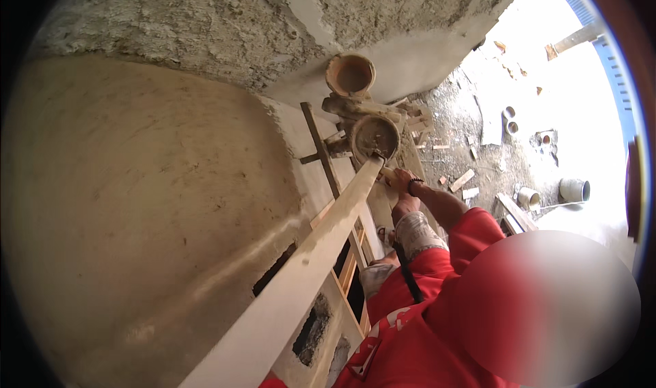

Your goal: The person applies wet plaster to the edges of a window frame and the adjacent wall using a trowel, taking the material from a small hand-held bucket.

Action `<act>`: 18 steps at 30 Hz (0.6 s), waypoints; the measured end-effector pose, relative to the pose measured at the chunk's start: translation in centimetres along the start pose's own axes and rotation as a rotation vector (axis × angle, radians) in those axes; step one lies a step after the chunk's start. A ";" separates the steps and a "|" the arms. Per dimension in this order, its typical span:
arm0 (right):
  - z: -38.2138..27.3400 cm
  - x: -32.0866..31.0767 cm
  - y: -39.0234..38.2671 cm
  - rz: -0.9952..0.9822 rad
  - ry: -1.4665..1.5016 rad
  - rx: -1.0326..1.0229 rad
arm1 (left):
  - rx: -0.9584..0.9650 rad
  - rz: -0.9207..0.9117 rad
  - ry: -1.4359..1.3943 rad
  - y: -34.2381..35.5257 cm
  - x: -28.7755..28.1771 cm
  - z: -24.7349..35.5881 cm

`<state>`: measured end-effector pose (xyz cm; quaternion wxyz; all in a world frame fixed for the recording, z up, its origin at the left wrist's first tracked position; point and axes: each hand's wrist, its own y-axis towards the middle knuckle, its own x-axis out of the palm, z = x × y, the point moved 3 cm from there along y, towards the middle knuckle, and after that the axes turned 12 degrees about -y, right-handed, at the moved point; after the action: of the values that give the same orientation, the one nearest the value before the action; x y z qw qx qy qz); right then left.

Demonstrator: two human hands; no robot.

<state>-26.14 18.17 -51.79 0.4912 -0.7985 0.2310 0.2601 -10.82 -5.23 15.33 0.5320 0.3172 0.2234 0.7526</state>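
Note:
My right hand, with a dark bead bracelet at the wrist, is closed round the pale handle of a tool. The tool's working end is at the near rim of a round mortar-stained bucket and cannot be made out fully. Wet grey mortar seems to lie inside that bucket. A long pale flat board slants from the lower edge up to the bucket's rim, its far end close to the tool. My left hand is out of view; only a bit of red sleeve shows beside the board's lower end.
A second round bucket stands beyond the first. Smooth plaster covers the wall at left, with rough wall above. My legs are over narrow planks. Wooden rails run alongside. Lower ground at right holds rubble, timber and a grey bucket.

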 end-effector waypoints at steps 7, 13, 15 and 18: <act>0.9 0.2 2.6 0.056 0.111 0.135 | 0.005 -0.012 -0.099 0.0 -2.4 7.0; -3.1 -5.7 -7.9 0.246 0.250 -0.149 | -0.009 -0.014 -0.192 -0.5 -4.4 12.5; -3.6 -7.5 -13.7 0.239 0.270 -0.258 | -0.019 -0.024 -0.244 0.0 -4.9 13.6; -6.4 -10.9 -22.0 0.206 0.229 -0.513 | -0.042 -0.024 -0.288 0.4 -5.8 14.9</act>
<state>-19.51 22.62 -27.72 0.2153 -0.8931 0.2913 0.2668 0.94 -10.79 24.64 0.5739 0.4082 0.1327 0.6974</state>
